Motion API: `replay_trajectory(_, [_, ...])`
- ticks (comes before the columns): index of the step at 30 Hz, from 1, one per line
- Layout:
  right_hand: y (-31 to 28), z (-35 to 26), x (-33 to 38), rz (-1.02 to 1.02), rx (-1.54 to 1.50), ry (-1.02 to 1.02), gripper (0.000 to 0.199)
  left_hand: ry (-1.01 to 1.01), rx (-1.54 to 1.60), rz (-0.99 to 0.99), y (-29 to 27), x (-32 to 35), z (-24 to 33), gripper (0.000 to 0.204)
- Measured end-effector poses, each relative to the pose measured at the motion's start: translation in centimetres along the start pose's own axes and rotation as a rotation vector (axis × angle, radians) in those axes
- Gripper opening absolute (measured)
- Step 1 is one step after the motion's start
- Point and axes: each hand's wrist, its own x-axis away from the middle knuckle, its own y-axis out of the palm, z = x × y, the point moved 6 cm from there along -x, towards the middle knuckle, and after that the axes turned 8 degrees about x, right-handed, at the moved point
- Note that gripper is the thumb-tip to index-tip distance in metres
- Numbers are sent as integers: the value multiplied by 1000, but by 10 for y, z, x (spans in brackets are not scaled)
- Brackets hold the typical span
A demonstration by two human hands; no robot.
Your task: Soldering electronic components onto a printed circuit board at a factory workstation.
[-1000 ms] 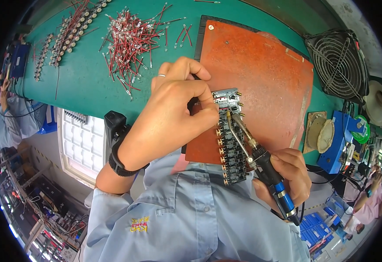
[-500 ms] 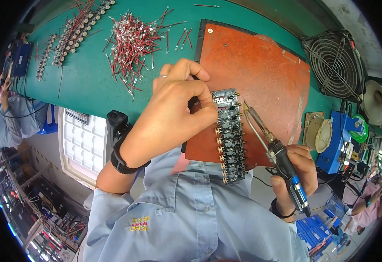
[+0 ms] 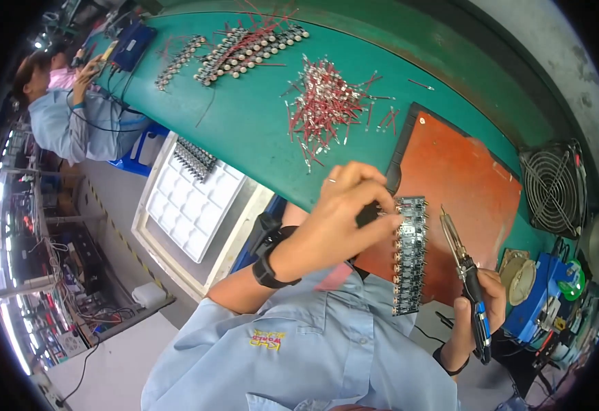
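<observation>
While our left hand (image 3: 345, 214) curls narrowly, its hold unclear, beside the circuit-board strip (image 3: 410, 257), we should angle the soldering iron (image 3: 470, 282) in our right hand (image 3: 495, 299) clear.

- The circuit-board strip (image 3: 410, 257) lay over the mat (image 3: 467, 171), left hand (image 3: 351, 211) at its left edge!
- Right of it, the right hand (image 3: 495, 296) had the soldering iron (image 3: 472, 282)!
- Left of the mat, there lay the wire heap (image 3: 323, 99), on the bench (image 3: 251, 127)!
- The fan (image 3: 552, 181) stood right of the mat!
- And the tray (image 3: 188, 212) sat left, before the bench!

Smooth, probably plastic soldering-iron handle (image 3: 476, 305)
</observation>
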Motion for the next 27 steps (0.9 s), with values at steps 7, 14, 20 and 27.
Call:
replay_trajectory(7, [0, 4, -1, 20, -18, 8, 45, -28, -343, 208, -78, 3, -43, 10])
replay_trajectory(14, [9, -1, 1, -7, -48, 46, 44, 34, -526, 52, -87, -6, -48, 9])
replay_trajectory(20, [10, -3, 0, -5, -84, 13, 47, 68, -509, 90, -81, -3, -42, 6])
replay_trajectory(27, [21, -8, 0, 47, -253, 182, 52, 97, -36, 33, -30, 4, 18, 5])
